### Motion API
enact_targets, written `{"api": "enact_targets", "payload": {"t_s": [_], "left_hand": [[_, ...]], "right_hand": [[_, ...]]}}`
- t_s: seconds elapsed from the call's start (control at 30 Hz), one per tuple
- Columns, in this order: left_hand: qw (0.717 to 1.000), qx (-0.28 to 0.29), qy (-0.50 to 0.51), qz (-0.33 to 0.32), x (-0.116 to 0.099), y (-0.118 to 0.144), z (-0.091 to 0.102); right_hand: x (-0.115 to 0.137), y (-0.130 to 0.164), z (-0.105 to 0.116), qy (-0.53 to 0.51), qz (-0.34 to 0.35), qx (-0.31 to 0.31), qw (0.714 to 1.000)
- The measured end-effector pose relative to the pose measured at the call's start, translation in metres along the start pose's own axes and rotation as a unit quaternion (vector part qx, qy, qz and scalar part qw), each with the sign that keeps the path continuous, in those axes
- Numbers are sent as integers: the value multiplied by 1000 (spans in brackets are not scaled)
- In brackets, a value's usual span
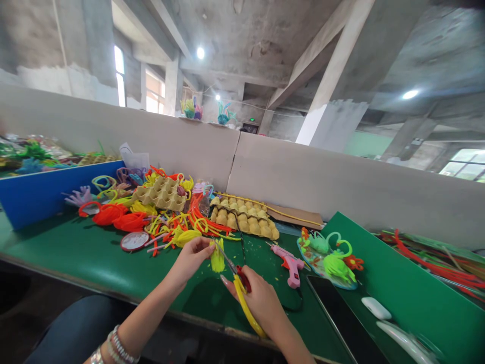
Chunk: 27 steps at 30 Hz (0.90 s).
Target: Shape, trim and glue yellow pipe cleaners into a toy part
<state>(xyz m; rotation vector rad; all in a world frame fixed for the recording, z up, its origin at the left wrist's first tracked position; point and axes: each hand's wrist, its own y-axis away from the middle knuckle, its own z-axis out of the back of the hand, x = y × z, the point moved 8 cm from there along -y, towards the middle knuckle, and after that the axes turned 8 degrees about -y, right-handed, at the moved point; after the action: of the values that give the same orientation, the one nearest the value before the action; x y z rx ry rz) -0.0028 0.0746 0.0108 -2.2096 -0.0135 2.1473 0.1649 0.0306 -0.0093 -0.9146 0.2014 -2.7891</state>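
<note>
In the head view my left hand (194, 259) pinches a small bundle of yellow fuzzy pipe cleaners (217, 257) above the green table. My right hand (261, 296) is wrapped round a pair of scissors (229, 260) with red and yellow on the handle side. The blades point up and left and lie against the top of the bundle, close to my left fingertips. Whether the blades are apart cannot be made out. Just behind my left hand is another yellow fuzzy piece (185, 236) on the heap.
A pink glue gun (290, 263) lies right of my hands, near pipe-cleaner swans (339, 265) on a base. A black phone (343, 318) and white case (376, 307) are at right. Egg trays (246, 217), orange bundles (131, 221) and a round tin (134, 241) lie behind. Blue (64, 189) and green dividers (401, 288) flank.
</note>
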Motion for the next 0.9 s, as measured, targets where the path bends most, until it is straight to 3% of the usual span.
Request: {"api": "enact_targets", "payload": {"t_s": [0.37, 0.9], "left_hand": [[999, 4, 45, 18, 9, 1, -5], [998, 5, 58, 20, 13, -2, -3]], "right_hand": [[0, -1, -2, -20, -26, 40, 999], [5, -2, -2, -146, -5, 29, 989]]}}
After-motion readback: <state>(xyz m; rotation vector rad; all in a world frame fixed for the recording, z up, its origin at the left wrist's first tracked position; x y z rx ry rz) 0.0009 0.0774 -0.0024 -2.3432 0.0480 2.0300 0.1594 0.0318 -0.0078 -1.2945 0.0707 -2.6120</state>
